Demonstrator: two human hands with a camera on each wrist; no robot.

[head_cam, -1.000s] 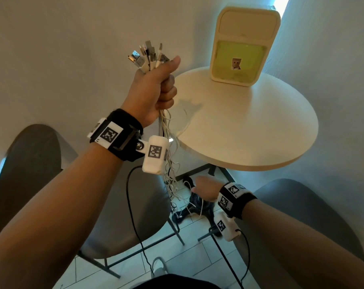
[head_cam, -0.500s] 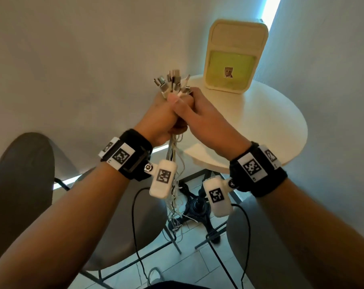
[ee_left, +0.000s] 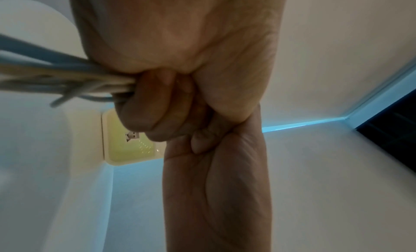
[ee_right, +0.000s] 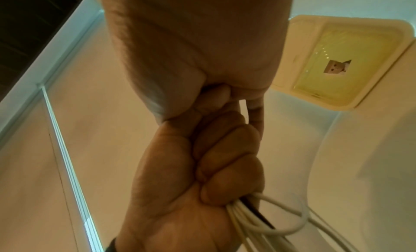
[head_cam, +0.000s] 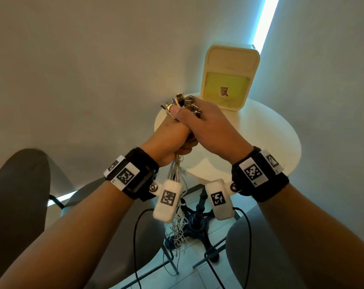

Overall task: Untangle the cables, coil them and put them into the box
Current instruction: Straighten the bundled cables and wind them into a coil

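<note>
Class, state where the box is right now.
In the head view the box stands at the far edge of the round table, against the wall, just beyond the right hand and the cable plugs.

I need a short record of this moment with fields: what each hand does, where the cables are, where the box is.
left hand: grips the cable bundle in a fist, plugs upward
right hand: wraps around the plug ends above the left fist
cables: hang down from the fist toward the floor, not coiled
box: stands on the round table, against the wall
</note>
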